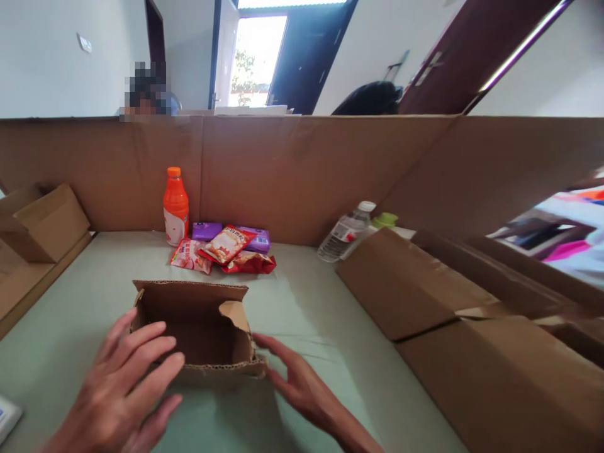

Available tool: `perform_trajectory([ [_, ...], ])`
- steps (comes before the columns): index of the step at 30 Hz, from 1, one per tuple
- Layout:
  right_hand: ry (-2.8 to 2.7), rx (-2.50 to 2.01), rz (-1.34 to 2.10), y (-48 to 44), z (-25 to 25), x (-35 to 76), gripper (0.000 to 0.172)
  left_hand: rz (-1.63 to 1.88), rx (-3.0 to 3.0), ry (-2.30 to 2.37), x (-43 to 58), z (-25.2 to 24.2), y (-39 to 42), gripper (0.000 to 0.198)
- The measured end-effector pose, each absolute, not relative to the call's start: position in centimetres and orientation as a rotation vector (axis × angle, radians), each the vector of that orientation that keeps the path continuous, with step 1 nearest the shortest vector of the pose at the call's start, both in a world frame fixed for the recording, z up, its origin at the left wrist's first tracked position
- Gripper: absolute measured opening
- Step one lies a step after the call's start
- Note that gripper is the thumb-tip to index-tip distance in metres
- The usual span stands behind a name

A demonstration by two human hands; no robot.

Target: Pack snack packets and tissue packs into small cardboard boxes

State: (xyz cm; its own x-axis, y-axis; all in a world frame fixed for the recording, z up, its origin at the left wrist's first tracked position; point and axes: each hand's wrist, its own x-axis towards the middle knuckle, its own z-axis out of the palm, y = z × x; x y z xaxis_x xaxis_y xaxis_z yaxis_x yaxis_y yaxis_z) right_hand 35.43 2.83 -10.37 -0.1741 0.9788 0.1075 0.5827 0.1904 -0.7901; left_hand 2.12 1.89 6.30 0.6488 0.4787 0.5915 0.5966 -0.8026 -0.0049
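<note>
A small cardboard box (189, 321) with its top side open stands on the pale green table in front of me, and its inside looks bare. My left hand (125, 380) hovers at the box's near left corner, fingers spread and holding nothing. At the right end of the box, my right hand (292, 377) has its fingers stretched out against or very near the cardboard wall. Behind the box lie red snack packets (229, 244), a pink packet (192, 255) and purple packs (255, 239). An orange drink bottle (176, 211) stands upright to their left.
A tall cardboard partition (283, 170) runs along the back. Cardboard boxes (425, 289) line the right side, with a clear bottle (346, 231) leaning there and a green cap (384, 219). Another carton (51, 223) sits at left. Beyond the partition is a person (146, 94).
</note>
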Motion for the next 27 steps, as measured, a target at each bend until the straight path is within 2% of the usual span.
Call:
perform_trajectory([
  [3, -1.868, -1.615, 0.397, 7.7, -9.2, 38.0, 0.042, -1.043, -2.497, -1.086, -0.4, 4.6, 1.9, 0.053],
  [6, -1.899, -1.713, 0.085, 14.4, -7.4, 38.9, 0.042, -1.208, -2.365, -1.424, -2.0, 2.2, 2.1, 0.064],
  [9, -1.923, -1.784, 0.000, 20.2, -6.1, 38.2, 0.046, -1.218, -2.361, -1.541, -2.5, 0.4, 2.3, 0.067],
  [12, -2.026, -1.838, -0.016, 22.4, -5.7, 37.5, 0.034, -1.176, -2.430, -1.487, -2.5, -0.3, 2.6, 0.064],
  [20, -2.303, -1.780, 0.055, 12.4, -6.3, 41.0, 0.031, -1.345, -2.512, -1.578, -1.9, -1.7, 2.3, 0.057],
  [24, -2.301, -1.635, 0.041, 8.6, -6.4, 42.0, 0.047, -1.400, -2.501, -1.653, -1.4, -2.3, 2.2, 0.059],
  [27, -2.286, -1.631, -0.036, 8.5, -7.4, 40.5, 0.044, -1.342, -2.510, -1.630, -1.4, -2.1, 2.2, 0.059],
])
